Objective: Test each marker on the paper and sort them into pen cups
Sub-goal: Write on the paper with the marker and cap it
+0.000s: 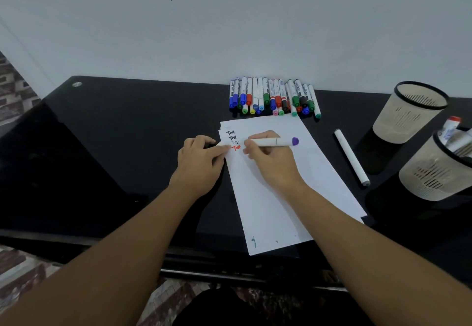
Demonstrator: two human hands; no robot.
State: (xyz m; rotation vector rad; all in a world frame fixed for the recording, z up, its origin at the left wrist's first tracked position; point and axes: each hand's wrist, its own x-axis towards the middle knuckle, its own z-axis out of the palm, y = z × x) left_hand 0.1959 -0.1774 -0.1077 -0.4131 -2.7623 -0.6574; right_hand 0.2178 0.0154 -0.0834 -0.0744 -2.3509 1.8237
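Four test words are already written at the paper's (275, 185) top left corner, where a purple-ended marker (274, 142) is gripped by the right hand (268, 158). The left hand (201, 158) pins that corner, fingers pressed flat. Judged next: writing, then choosing a cup (434, 170) right of the paper.

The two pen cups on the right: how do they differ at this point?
The farther pen cup looks empty, while the nearer pen cup holds several markers, one with a red end sticking up. The farther pen cup is fully in view; the nearer pen cup is cut off by the picture's right edge. Both are pale slotted cups with dark rims, standing upright on the black table, right of the paper.
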